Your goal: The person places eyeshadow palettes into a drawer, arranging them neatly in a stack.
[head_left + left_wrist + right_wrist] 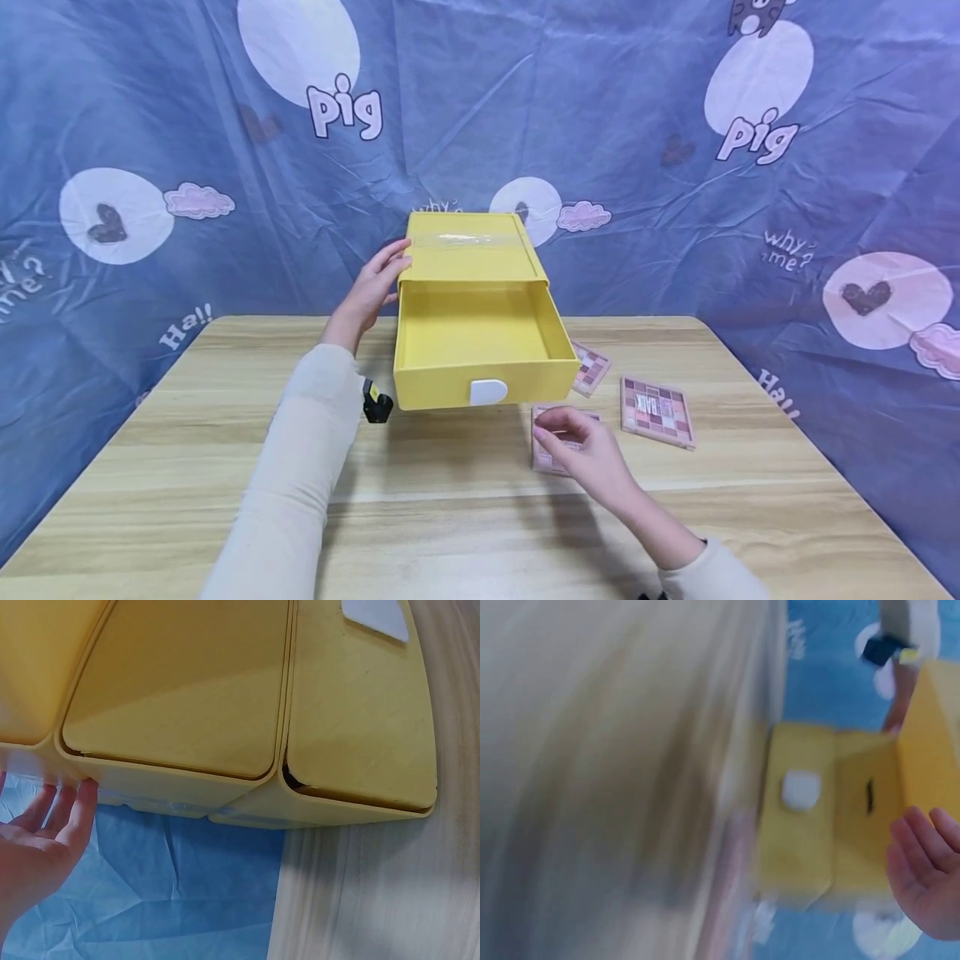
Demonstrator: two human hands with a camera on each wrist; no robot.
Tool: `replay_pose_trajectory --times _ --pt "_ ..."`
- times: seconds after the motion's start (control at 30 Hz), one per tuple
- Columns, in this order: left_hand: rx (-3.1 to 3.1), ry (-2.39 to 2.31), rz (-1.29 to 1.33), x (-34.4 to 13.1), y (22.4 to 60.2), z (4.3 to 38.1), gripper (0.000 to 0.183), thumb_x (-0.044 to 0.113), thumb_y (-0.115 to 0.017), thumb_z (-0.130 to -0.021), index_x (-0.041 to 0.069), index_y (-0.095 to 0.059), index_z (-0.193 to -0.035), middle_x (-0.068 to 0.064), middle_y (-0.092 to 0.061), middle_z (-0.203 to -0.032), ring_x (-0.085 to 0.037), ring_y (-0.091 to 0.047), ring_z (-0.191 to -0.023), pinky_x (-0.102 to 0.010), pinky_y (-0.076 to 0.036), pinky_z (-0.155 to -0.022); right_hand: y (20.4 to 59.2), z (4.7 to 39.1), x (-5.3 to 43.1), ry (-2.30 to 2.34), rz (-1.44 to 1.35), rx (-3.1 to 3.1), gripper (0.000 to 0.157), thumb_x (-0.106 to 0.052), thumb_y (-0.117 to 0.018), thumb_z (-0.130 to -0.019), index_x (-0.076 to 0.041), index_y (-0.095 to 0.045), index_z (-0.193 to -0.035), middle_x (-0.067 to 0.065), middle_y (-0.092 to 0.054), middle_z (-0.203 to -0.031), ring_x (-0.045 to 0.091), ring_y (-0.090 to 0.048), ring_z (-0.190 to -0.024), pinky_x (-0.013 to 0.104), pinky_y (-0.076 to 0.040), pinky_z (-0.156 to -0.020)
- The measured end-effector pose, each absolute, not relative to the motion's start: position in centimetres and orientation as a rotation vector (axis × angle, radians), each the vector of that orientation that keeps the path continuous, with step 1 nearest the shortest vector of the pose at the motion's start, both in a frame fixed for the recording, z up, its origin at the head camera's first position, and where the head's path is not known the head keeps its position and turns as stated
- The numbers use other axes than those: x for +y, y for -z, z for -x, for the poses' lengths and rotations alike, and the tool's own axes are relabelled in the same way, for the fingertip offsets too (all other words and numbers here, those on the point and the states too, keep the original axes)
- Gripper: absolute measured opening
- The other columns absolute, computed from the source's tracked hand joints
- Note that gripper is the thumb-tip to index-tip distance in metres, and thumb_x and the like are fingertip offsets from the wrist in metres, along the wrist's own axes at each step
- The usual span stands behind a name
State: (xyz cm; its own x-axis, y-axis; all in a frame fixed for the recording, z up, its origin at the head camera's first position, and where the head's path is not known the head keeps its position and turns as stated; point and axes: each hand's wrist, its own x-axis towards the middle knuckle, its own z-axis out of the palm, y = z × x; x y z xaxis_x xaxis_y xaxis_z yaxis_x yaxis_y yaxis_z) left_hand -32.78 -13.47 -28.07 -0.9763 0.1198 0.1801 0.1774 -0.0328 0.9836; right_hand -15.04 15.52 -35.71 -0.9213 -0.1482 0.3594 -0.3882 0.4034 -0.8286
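A yellow drawer cabinet (pixel 468 250) stands on the table with its top drawer (pixel 431 390) pulled out; the drawer's inside is bare and its front has a white tab (pixel 488 392). My left hand (pixel 369 290) rests against the cabinet's left side near the top, and the left wrist view shows its fingertips (pixel 86 795) touching that side. Two closed drawer fronts (pixel 180 690) lie below. My right hand (pixel 596 458), fingers loosely bent and holding nothing visible, hovers in front of the drawer. It partly covers a pink makeup palette (pixel 546 460).
To the right lies another pink palette (pixel 657 412) with a grid of shades. A third palette (pixel 590 371) sits partly hidden beside the cabinet. The wooden table (pixel 225 467) ends at a blue printed cloth (pixel 637 108) behind and at the sides.
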Motion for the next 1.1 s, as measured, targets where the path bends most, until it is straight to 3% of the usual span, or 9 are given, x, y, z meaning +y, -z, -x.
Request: replay_pose_trajectory --times 0.23,0.5,0.77,1.1 --pt "-2.15 2.206 0.342 -13.5 28.0 32.9 0.05 0.029 -0.05 -0.086 0.017 -0.036 -0.132 -0.004 -0.029 -0.136 -0.018 -0.027 -0.121 -0.051 -0.025 -0.09 37.8 16.6 20.0 -1.183 -0.482 -2.742 0.066 -0.026 -0.071 -0.07 0.004 -0.042 -0.121 0.023 -0.045 -0.118 0.037 -0.043 -0.106 0.049 -0.033 -0.086" --pt "-2.169 2.192 0.335 -13.7 27.9 32.8 0.05 0.028 -0.049 -0.087 0.016 -0.035 -0.133 -0.005 -0.029 -0.136 -0.018 -0.027 -0.121 -0.05 -0.026 -0.09 39.8 18.4 22.7 -0.86 -0.644 -2.905 0.101 -0.038 -0.075 -0.059 0.012 -0.022 -0.129 0.033 -0.023 -0.129 0.045 -0.021 -0.117 0.053 -0.019 -0.092" --pt "-2.166 2.2 0.349 -13.7 28.2 33.0 0.051 0.029 -0.049 -0.086 0.016 -0.034 -0.133 -0.005 -0.028 -0.137 -0.019 -0.027 -0.121 -0.049 -0.027 -0.09 40.3 19.1 23.9 -0.798 -0.725 -3.022 0.114 -0.046 -0.076 -0.052 0.014 -0.017 -0.129 0.034 -0.012 -0.132 0.046 -0.01 -0.12 0.053 -0.012 -0.094" --pt "-2.192 2.179 0.36 -13.7 28.1 32.9 0.052 0.03 -0.049 -0.087 0.016 -0.032 -0.134 -0.005 -0.027 -0.137 -0.019 -0.025 -0.122 -0.05 -0.026 -0.09 40.4 19.5 24.5 -0.802 -0.754 -3.075 0.109 -0.035 -0.078 -0.054 0.018 -0.016 -0.127 0.037 -0.014 -0.13 0.047 -0.013 -0.119 0.052 -0.014 -0.094"
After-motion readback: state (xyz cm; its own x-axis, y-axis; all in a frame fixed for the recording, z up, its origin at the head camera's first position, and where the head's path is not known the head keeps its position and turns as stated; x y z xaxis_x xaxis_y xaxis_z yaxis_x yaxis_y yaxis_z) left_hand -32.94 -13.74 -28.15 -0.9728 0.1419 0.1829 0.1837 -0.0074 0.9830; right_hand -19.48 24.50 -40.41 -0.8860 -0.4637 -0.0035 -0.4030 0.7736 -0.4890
